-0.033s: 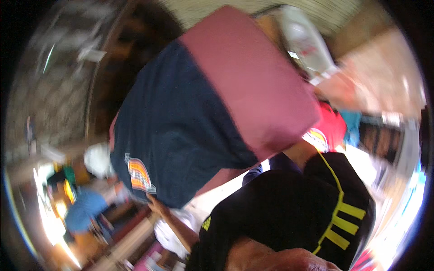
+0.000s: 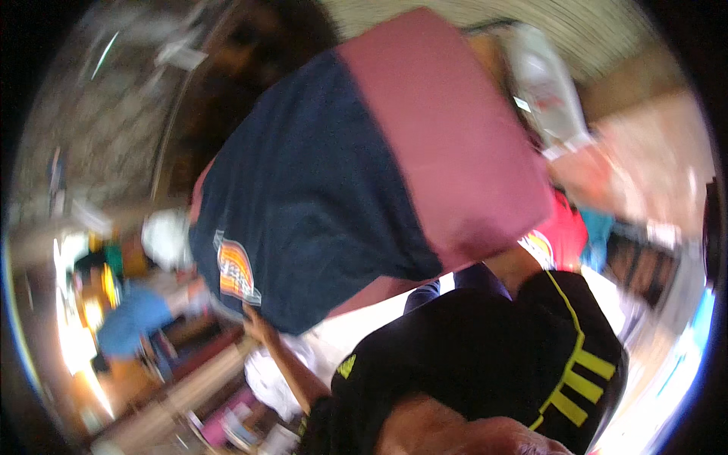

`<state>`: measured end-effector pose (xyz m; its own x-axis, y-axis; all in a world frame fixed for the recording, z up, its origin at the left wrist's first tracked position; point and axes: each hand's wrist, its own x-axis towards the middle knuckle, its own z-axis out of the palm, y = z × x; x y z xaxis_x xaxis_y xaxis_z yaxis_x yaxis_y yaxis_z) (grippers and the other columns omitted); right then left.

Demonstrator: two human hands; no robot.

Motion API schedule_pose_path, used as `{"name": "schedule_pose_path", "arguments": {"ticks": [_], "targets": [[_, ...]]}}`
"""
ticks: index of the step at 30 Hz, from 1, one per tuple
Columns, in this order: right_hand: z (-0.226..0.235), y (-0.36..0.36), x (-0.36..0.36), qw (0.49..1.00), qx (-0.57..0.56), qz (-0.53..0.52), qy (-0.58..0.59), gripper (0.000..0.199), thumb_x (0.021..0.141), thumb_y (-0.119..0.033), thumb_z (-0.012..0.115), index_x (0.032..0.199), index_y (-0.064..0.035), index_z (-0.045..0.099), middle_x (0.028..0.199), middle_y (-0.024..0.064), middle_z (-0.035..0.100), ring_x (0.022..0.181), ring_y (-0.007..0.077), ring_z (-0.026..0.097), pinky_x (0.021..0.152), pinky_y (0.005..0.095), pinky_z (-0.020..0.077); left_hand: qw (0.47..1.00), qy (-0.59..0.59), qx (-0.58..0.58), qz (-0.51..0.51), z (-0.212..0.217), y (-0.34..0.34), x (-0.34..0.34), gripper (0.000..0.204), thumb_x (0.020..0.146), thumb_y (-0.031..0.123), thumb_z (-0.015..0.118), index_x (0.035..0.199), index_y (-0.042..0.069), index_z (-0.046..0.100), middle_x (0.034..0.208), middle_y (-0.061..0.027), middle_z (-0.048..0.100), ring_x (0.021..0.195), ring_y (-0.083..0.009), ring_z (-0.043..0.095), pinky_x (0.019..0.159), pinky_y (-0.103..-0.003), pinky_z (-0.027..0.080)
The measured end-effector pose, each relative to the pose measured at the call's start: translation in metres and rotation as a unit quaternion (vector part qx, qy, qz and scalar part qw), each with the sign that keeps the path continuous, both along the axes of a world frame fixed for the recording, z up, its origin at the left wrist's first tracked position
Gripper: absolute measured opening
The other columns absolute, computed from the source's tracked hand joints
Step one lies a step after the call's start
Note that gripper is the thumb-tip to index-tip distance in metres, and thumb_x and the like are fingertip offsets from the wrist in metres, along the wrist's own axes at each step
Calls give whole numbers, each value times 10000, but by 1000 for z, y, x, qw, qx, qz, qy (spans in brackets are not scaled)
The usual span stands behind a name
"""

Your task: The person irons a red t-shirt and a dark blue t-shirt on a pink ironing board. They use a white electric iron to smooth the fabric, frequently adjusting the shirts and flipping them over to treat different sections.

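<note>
your left hand point(image 2: 260, 327) holds the navy-and-mauve fabric bundle point(image 2: 371, 174) by its lower edge at about 8 o'clock, the fingers close together just below an orange-striped emblem point(image 2: 236, 273). the bundle fills the middle of your view and stretches up to 12 o'clock, tilted, with navy cloth on its 9 o'clock side and mauve toward 1 o'clock. your right forearm point(image 2: 512, 271) reaches up at 4 o'clock near the bundle's edge; your right hand is hidden, so you cannot tell whether it is wide, narrow or holding anything. a red cloth point(image 2: 569, 227) shows at 3 o'clock, just beside the bundle. one white bag point(image 2: 168, 239) is at 9 o'clock, and a blurred whitish package point(image 2: 546, 91) at 2 o'clock.
</note>
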<state>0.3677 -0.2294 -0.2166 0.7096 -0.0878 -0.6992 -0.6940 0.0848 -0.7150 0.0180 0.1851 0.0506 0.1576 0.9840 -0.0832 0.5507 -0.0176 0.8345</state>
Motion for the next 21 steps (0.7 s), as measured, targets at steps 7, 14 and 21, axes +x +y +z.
{"name": "schedule_pose_path", "arguments": {"ticks": [7, 14, 21], "targets": [[-22, -18, 13, 980, -141, 141, -5, 321, 1015, -325, 523, 1087, -59, 687, 944, 55, 697, 863, 171, 661, 763, 344, 543, 997, 11, 71, 23, -10, -21, -9, 792, 897, 546, 660, 1272, -140, 531, 1275, -276, 592, 1115, -323, 600, 969, -376, 460], [-29, -61, 1, 895, -287, 340, -15, 328, 1017, -334, 521, 1091, -61, 687, 949, 53, 699, 873, 172, 660, 771, 346, 543, 996, -6, 79, 39, 2, -29, -15, 814, 899, 563, 644, 1277, -145, 508, 1262, -296, 586, 1135, -349, 591, 993, -388, 442], [40, -157, -75, 652, -274, 705, 45, 334, 1019, -342, 519, 1095, -63, 687, 954, 50, 700, 882, 173, 659, 780, 348, 542, 891, 279, 357, 35, 7, -57, -7, 664, 900, 436, 679, 1359, -2, 481, 1294, -261, 516, 1217, -426, 484, 1007, -528, 392]]}}
